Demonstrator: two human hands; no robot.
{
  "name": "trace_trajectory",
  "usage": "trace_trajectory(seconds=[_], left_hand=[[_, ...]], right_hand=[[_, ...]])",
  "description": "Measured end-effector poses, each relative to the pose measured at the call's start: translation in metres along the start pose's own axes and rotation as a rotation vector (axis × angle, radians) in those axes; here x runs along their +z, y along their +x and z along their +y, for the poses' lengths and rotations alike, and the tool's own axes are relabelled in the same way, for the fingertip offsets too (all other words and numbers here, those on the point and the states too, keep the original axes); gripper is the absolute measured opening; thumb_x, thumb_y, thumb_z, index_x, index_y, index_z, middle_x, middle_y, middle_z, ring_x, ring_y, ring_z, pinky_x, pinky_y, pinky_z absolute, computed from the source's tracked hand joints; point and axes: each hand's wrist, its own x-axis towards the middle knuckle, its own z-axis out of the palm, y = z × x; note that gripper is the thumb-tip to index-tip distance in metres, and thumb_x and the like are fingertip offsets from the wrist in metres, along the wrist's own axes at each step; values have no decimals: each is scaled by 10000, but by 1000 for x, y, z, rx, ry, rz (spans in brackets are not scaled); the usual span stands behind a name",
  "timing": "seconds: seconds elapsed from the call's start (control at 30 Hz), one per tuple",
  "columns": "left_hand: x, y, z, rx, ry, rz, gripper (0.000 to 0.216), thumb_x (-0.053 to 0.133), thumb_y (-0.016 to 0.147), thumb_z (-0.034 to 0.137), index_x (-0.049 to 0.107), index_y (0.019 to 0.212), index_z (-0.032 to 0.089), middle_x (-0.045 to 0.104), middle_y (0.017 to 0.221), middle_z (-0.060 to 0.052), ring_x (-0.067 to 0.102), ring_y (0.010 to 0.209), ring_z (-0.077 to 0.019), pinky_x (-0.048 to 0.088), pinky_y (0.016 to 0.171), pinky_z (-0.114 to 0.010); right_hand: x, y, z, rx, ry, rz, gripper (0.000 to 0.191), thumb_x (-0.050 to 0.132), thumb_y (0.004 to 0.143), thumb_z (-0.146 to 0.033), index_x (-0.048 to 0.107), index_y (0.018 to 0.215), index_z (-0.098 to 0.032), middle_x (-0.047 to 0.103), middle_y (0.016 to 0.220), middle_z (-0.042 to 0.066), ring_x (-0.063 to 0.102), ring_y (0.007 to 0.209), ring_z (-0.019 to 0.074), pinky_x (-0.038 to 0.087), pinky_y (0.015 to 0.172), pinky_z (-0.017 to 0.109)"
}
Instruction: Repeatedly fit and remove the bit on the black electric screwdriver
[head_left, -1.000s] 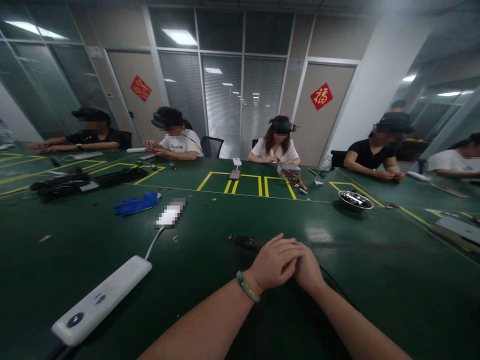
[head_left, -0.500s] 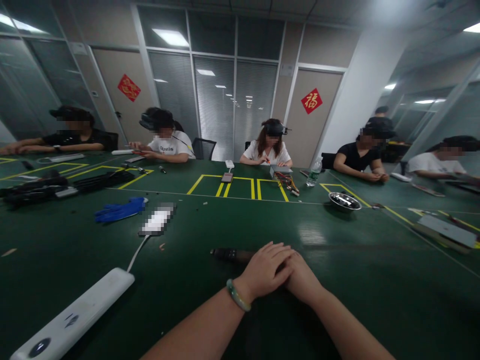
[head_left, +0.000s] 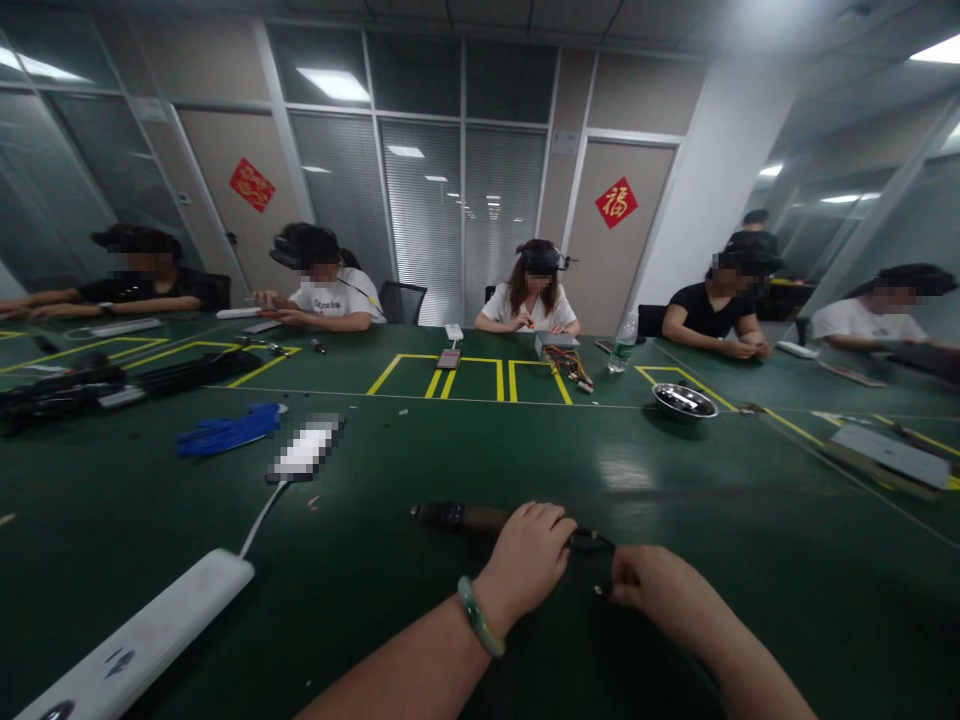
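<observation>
On the green table lies a dark rod-shaped tool (head_left: pixel 480 518) with a black collar and narrow tip at its left end; I cannot tell its exact kind. My left hand (head_left: pixel 531 555), with a jade-coloured bangle at the wrist, is curled over the tool's right part and covers it. A thin black cord (head_left: pixel 594 538) runs from beyond those fingers towards my right hand (head_left: pixel 652 585). That hand is closed, thumb against fingers, around the cord. Just left of its fingertips a small dark end with a light tip (head_left: pixel 598 590) sticks out.
At left, a white power strip (head_left: pixel 142 640) has a cable leading to a blurred-out phone (head_left: pixel 306 450). A blue glove (head_left: pixel 229 432) lies behind it. Further back are a steel bowl (head_left: pixel 684 401), a water bottle (head_left: pixel 624 345) and wires (head_left: pixel 568 367). Several people sit across the table.
My hands, which rested one over the other, have come apart. The right hand has moved right and now grips the cord; the left stays on the tool. The view has shifted slightly.
</observation>
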Motion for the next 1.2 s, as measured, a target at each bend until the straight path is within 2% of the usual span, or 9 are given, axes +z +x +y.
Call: trace_trajectory(seconds=[0.07,0.33,0.4,0.57,0.63,0.73,0.83,1.0,1.2], left_hand=[[0,1,3,-15,18,-6,279,572,885,213,567,1160,257,598,1195,-20,521,1141,-203,386,1017,-380],[-1,5,4,-49,32,-34,167,604,877,258,573,1040,244,600,1061,-3,534,1000,-191,426,862,-335],[-1,5,3,-44,15,-29,149,598,876,246,577,1023,245,604,1043,4,532,987,-186,419,857,-327],[-1,7,0,-30,13,-23,137,582,876,238,591,1012,251,604,1027,6,530,972,-186,407,835,-328],[-1,7,0,-26,22,-28,138,580,877,245,597,1014,254,602,1022,2,531,968,-188,404,828,-330],[-1,7,0,-23,32,-30,139,582,883,269,600,1021,263,598,1023,4,532,965,-187,403,819,-329],[-1,7,0,-27,34,-23,130,585,890,292,602,1017,267,596,1023,9,534,954,-182,401,811,-326],[-1,7,0,-52,15,-14,140,595,896,331,607,1020,267,602,1026,15,535,953,-178,404,800,-314],[-1,8,1,-60,10,-30,177,595,901,355,609,1054,266,613,1039,5,544,982,-184,411,822,-314]], right_hand=[[0,0,0,0,30,-1,55,638,740,-268,680,772,-250,683,747,-12,612,676,155,303,554,257],[11,3,5,87,107,147,123,520,850,-300,611,812,-227,679,751,28,619,692,185,302,559,268],[13,9,8,101,110,222,126,503,864,-301,589,815,-224,674,773,38,618,699,189,312,568,270],[2,35,13,96,227,517,153,471,893,-341,577,889,-232,673,877,41,624,748,183,360,624,272],[-3,44,9,80,315,557,158,474,893,-353,580,909,-237,673,850,24,625,740,174,372,631,267],[-2,47,-1,10,327,518,119,509,869,-329,584,859,-237,668,807,10,613,724,168,371,627,263],[5,41,-3,-69,282,420,92,531,848,-292,598,823,-234,674,810,8,611,743,166,375,639,262],[17,34,9,-17,408,170,137,547,843,-295,644,912,-226,703,817,3,634,684,139,409,619,240],[20,35,9,-26,363,159,131,564,828,-271,661,889,-208,700,772,9,634,674,142,410,621,241]])
